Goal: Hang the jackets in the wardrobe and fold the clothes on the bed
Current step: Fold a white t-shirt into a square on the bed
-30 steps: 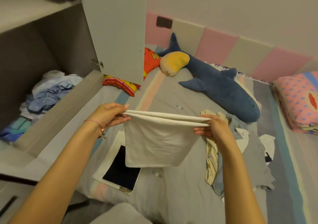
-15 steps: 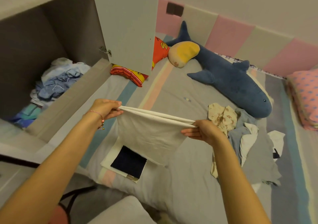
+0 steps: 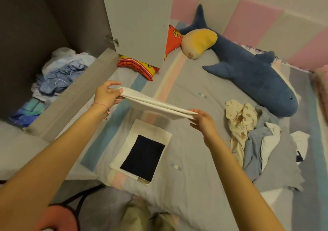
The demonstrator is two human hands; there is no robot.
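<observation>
Head: white cloth (image 3: 156, 105) between fingers (image 3: 113, 83)

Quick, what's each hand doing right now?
Left hand: pinching one end of the folded white cloth.
Right hand: pinching its other end.

I count two hands, my left hand (image 3: 106, 95) and my right hand (image 3: 202, 122), with one folded white cloth (image 3: 154, 104) between them. The bed (image 3: 195, 177) carries two folded pieces, one flat cream cloth (image 3: 150, 129) and one dark navy fabric rectangle (image 3: 142, 157), plus three loose garments I can tell apart: one cream printed garment (image 3: 239, 122), one pale blue garment (image 3: 253, 147), one white garment (image 3: 269, 138). There is also one blue plush shark (image 3: 248, 76), one yellow-and-beige cushion (image 3: 198, 42) and one red striped pillow (image 3: 138, 66).
</observation>
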